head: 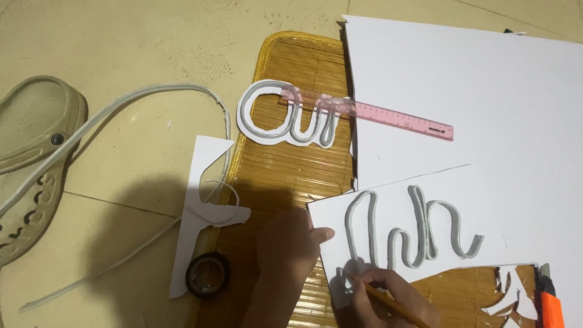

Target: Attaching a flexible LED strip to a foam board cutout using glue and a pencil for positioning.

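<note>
White card (pixel 388 243) with grey cord letters (pixel 419 234) being outlined.
Right hand (pixel 395 294) fingers pinch a pencil (pixel 388 302); left hand (pixel 291 243) fingers lie flat, pinning the card.

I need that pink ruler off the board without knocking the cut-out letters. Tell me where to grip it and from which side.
Take the pink ruler by its right end, probably from the right. That end lies flat on the bare white board with nothing around it, while the left end rests across the cut-out letters. Pinch the long edges and lift straight up.
</note>
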